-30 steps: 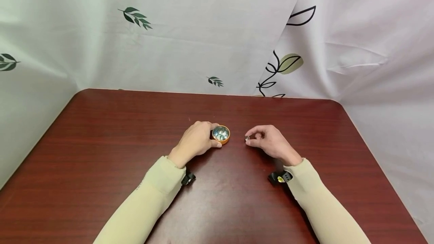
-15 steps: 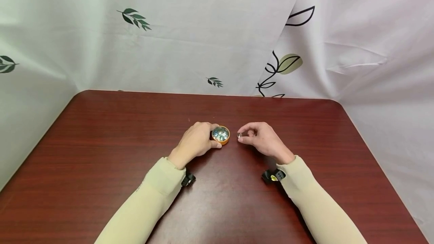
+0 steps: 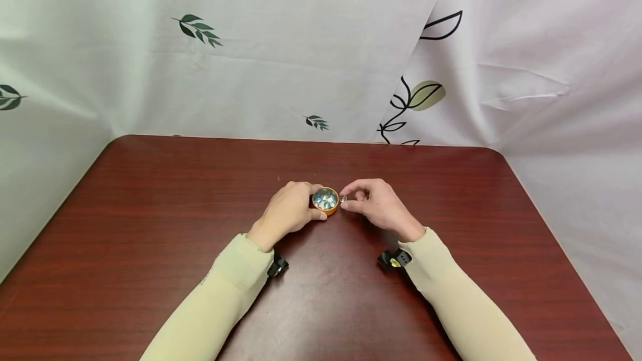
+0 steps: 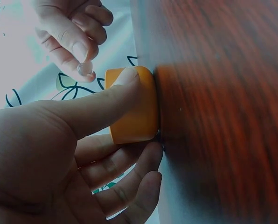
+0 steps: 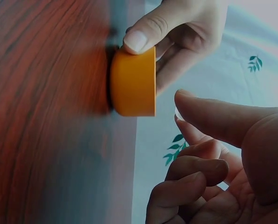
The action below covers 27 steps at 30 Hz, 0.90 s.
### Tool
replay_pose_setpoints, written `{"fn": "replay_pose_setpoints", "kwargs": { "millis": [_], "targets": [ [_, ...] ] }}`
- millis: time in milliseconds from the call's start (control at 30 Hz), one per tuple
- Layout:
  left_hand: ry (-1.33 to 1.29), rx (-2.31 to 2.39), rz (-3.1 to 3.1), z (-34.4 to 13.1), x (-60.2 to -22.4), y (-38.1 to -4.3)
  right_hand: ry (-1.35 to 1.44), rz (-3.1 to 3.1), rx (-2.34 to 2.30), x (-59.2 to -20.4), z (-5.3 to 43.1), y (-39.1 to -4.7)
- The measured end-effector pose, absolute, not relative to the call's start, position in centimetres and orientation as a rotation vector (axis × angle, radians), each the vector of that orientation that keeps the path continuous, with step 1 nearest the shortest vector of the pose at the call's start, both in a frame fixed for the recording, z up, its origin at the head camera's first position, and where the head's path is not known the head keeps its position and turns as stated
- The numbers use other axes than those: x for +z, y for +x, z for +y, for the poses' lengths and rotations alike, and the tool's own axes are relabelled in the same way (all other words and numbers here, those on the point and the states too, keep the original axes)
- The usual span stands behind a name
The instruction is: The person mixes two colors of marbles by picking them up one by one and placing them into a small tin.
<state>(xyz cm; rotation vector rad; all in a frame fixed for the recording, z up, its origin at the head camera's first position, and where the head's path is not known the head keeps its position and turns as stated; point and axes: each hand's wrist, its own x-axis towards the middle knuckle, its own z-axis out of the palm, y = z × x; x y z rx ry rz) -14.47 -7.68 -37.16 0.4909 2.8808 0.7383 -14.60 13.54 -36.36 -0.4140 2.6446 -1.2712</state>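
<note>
In the head view a small round orange cup (image 3: pixel 331 211) stands on the table, full of shiny clear, bluish marbles. My left hand (image 3: pixel 287 208) grips it from the left, thumb on the near side and fingers on the far side. A clear marble (image 3: pixel 343 198) is pinched between thumb and index finger of my right hand (image 3: pixel 375 203), just right of the cup's rim. The left wrist view shows this marble (image 4: pixel 85 69) apart from the orange cup (image 4: pixel 141 112), higher than its rim. From the right wrist, only a sliver of the marble shows behind the thumb.
Both hands are over a dark red-brown wooden table (image 3: pixel 321 305) with rounded far corners. Behind it and at both sides hangs a white curtain (image 3: pixel 281 60) with leaf prints. A small black camera (image 3: pixel 394 259) is strapped under the right wrist, another (image 3: pixel 277 266) under the left.
My right hand has moved left with the marble, from a clear gap away to close beside the cup's rim. The left hand and the cup have stayed in place.
</note>
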Motion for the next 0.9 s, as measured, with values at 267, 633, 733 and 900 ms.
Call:
{"fn": "replay_pose_setpoints", "kwargs": {
  "millis": [267, 633, 733, 900],
  "targets": [
    [0.524, 0.753, 2.891, -7.7, -37.2, -14.4, -0.429, 2.636, -1.277, -36.2, 12.7, -14.6],
    [0.544, 0.737, 2.899, -7.7, -37.2, -14.4, -0.461, 2.670, -1.247, -36.3, 11.5, -14.9],
    [0.536, 0.734, 2.898, -7.8, -37.2, -14.5, -0.467, 2.679, -1.234, -36.3, 11.2, -15.0],
    [0.550, 0.739, 2.902, -7.8, -37.3, -14.5, -0.462, 2.688, -1.218, -36.3, 10.8, -15.0]
  ]
}}
